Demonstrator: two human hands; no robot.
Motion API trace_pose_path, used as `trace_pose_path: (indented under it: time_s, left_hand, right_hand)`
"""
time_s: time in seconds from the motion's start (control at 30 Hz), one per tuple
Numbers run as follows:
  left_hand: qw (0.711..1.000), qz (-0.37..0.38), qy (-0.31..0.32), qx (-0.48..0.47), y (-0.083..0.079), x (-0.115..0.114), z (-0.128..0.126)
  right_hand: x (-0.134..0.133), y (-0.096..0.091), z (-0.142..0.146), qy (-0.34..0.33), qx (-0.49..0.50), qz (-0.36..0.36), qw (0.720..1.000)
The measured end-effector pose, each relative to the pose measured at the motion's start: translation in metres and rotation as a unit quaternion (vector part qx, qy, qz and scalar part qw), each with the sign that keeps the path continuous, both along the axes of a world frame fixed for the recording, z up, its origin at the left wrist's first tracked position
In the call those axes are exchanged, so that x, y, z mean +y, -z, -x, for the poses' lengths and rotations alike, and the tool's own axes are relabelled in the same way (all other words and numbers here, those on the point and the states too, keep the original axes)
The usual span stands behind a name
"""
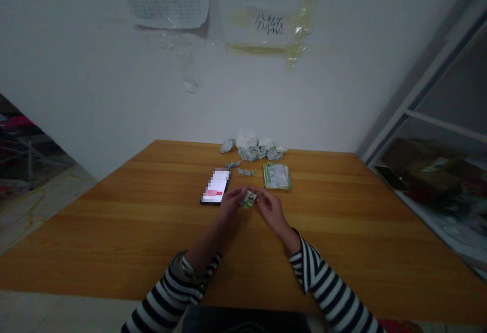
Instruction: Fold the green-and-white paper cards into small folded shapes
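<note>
Both hands meet over the middle of the wooden table (114,231). My left hand (231,201) and my right hand (268,206) pinch a small folded green-and-white paper piece (248,199) between their fingertips, just above the tabletop. Both sleeves are black-and-white striped. A phone (216,186) with a lit screen lies just left of and behind my left hand. A flat green-and-white packet (276,176) lies behind my right hand.
A pile of several folded paper pieces (251,148) sits near the table's far edge by the white wall, with two loose pieces (239,167) closer in. Papers are taped on the wall (266,24). A glass cabinet (437,171) stands at the right.
</note>
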State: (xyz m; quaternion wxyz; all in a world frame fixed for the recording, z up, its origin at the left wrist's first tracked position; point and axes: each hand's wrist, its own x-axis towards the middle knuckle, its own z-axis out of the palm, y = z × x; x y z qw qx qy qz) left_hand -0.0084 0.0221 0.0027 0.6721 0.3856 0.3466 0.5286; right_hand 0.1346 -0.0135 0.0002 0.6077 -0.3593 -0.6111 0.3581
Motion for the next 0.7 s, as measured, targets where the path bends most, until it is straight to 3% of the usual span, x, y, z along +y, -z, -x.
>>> trace_pose_path:
  time_s: [0.1,0.23,0.43,0.63,0.7]
  left_hand:
    - [1.000,-0.006,-0.015,0.016,0.004,0.000,-0.002]
    - [0.999,-0.028,0.008,0.037,0.004,-0.002,-0.008]
    - [0.992,-0.044,0.055,0.103,0.007,0.000,-0.010]
    - [0.991,-0.035,0.054,0.119,0.012,0.002,-0.005]
    - [0.991,-0.037,0.053,0.119,0.012,0.002,-0.006]
  right_hand:
    - [0.004,0.004,0.004,0.010,0.086,0.091,0.992]
    - [0.011,0.013,0.002,0.077,0.093,0.140,0.983]
    - [0.014,0.013,-0.007,0.133,0.118,0.118,0.977]
    - [0.014,0.016,-0.003,0.036,0.073,0.108,0.991]
    - [0.013,0.017,-0.001,0.051,0.035,0.097,0.993]
